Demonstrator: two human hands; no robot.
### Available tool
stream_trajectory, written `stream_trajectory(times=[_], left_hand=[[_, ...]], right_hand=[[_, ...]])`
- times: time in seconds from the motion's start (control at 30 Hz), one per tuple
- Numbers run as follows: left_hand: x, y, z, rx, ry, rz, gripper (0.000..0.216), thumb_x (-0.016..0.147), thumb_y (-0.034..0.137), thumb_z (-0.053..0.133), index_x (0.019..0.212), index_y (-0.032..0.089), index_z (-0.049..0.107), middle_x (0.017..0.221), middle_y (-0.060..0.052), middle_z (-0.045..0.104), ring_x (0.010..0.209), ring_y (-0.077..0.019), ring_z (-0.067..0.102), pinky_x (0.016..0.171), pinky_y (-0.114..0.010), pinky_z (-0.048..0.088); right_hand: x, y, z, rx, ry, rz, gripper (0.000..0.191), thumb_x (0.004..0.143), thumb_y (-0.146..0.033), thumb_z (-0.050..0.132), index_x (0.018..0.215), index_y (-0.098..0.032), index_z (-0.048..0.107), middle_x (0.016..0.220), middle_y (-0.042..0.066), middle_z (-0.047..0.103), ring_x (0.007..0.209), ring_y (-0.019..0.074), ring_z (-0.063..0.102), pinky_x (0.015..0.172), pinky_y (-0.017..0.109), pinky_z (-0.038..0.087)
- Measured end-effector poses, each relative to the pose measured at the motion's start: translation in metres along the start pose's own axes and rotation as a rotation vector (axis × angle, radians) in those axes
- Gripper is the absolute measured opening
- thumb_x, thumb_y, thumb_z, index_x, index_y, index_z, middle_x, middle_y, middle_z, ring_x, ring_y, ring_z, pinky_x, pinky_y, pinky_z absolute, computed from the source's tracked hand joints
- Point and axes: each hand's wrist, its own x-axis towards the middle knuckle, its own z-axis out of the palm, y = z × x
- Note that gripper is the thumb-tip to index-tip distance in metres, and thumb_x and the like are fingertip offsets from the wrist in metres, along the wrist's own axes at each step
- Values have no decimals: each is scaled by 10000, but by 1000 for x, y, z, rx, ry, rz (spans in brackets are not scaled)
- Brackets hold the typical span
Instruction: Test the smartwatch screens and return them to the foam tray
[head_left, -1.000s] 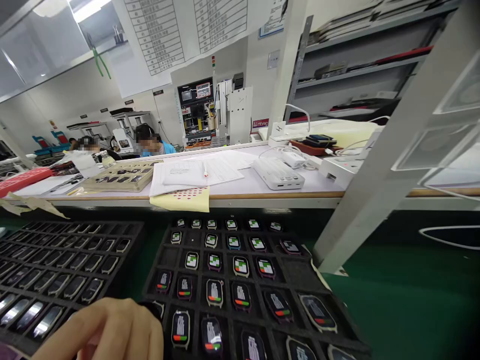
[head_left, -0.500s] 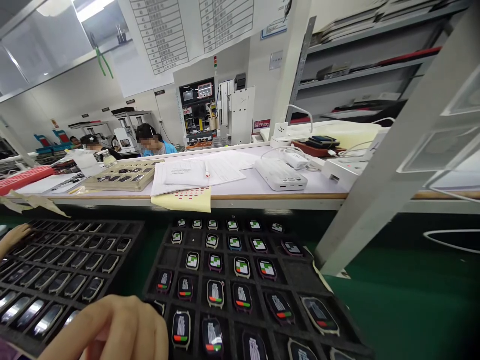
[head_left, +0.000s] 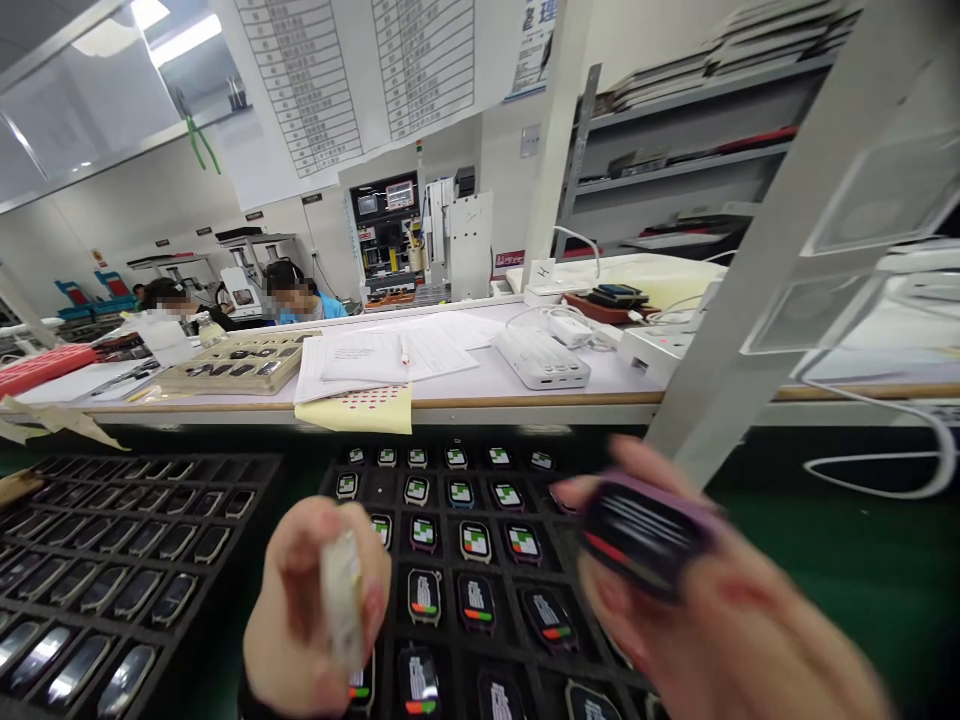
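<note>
Above the black foam tray (head_left: pixel 391 492) of lit smartwatches, both my hands are raised. My left hand (head_left: pixel 274 620) grips a pale-framed smartwatch (head_left: pixel 342 600), seen almost edge-on and blurred. On the right, my right hand (head_left: pixel 757 630) holds a purple-framed smartwatch (head_left: pixel 645 535), tilted, its screen showing white lines and a red bar. Beneath them, watches in the tray's compartments display green-and-white or red-and-green screens. A purple smartwatch (head_left: pixel 477 600) and a light-framed smartwatch (head_left: pixel 425 595) lie between my hands. The tray's lower corners are partly hidden by my hands and the frame edge.
A second black tray (head_left: pixel 259 472) holds dark-screened watches at left; another person's hand (head_left: pixel 19 487) reaches over its far end. A shelf edge (head_left: pixel 510 412) crosses behind, bearing papers (head_left: pixel 442 372) and a white power bank (head_left: pixel 541 358). A slanted metal post (head_left: pixel 750 290) stands at right.
One hand was low over the left side of the tray; now both hands are up in view, each with a smartwatch. The view has shifted slightly to the right.
</note>
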Motion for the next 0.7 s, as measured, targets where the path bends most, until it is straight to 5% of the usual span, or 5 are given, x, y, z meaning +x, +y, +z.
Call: stream_trajectory(times=[0.1,0.23,0.33,0.5,0.7], left_hand=[[10,3,22,77,25,-42,518,795,269,864,1261,385,669,951,-10,708,812,-110,664,673,-175,532],[26,-7,36,146,122,-187,508,844,257,821,1315,281,633,1114,-40,713,970,-150,693,841,-236,577],[32,-13,35,181,122,-195,489,885,271,772,1343,267,603,1175,-50,704,1068,-171,690,941,-272,570],[31,-14,34,219,119,-165,454,906,279,744,1340,274,610,1225,-57,699,1106,-182,686,959,-276,566],[29,-17,40,248,59,-206,454,939,320,702,1382,319,606,1216,-46,687,1032,-180,681,874,-265,572]], right_hand=[[19,-4,16,76,-123,121,485,929,-547,779,1366,-351,700,1228,99,709,694,188,594,517,269,507],[40,12,17,72,-266,108,563,879,-496,858,1369,-283,684,1050,70,733,759,192,616,661,289,570],[46,25,11,36,-300,65,592,893,-458,848,1415,-284,627,1117,80,726,735,185,618,638,294,568],[52,30,8,-5,-271,46,558,919,-404,809,1415,-260,601,1240,108,700,767,180,634,630,272,538],[57,26,11,-47,-255,15,472,885,-433,806,1280,-217,666,978,69,720,658,166,601,544,250,478]])
